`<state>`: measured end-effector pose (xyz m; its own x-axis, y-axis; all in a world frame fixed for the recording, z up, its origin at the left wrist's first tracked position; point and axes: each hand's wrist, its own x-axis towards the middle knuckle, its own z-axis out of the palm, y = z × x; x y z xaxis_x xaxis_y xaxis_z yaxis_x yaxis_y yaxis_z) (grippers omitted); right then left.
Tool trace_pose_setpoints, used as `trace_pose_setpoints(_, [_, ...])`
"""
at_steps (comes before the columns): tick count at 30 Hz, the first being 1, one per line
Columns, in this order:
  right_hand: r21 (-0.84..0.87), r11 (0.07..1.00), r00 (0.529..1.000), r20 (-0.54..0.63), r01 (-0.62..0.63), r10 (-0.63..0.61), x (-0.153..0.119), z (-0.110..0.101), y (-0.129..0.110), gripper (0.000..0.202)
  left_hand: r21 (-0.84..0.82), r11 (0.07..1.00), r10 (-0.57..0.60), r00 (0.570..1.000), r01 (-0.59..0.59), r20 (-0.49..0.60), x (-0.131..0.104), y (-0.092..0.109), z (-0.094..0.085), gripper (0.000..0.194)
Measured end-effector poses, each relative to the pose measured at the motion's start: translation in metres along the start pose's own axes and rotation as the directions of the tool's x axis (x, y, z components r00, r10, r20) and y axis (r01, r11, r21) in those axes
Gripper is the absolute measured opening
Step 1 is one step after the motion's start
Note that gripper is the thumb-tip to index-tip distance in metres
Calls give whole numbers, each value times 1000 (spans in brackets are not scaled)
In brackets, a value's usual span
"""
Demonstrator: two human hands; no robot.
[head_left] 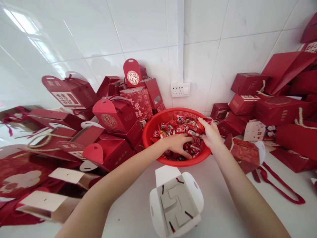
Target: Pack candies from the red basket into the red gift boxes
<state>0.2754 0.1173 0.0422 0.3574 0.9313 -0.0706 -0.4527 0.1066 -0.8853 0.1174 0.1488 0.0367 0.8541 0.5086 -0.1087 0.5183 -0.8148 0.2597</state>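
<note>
1. The person's left hand [179, 143] reaches into the red plastic basket [148, 130], thumb and fingers parted among the wrapped candies [182, 128] – none clearly gripped.
2. The right hand [211, 134], at the basket's right side, has its fingers closed on a red candy packet [204, 125].
3. An open gift box [170, 198], pale inside, stands on the near side of the basket, its flaps spread outward.
4. Red gift boxes crowd left [116, 114] and right [247, 104] – a wall socket [180, 90] sits beyond the basket.
</note>
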Motion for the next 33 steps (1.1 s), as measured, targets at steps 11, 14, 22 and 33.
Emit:
trace_pose_setpoints(11, [-145,984,994,35,107,-103,-2,-5,10,29,210,940,-246,960,270,-133,-2,4,-1,35])
trace_pose_setpoints(14, [-153,977,989,41,147,-143,-2,-8,13,33,211,888,-344,895,409,-285,-6,7,-5,30])
trace_pose_setpoints(22, [-194,942,961,61,275,-268,-17,-12,16,23,153,826,-390,746,542,-540,-7,-2,-11,28])
trace_pose_setpoints(33, [-61,968,969,-34,244,-246,-20,-15,19,30,265,962,65,998,-67,17,-9,17,5,27])
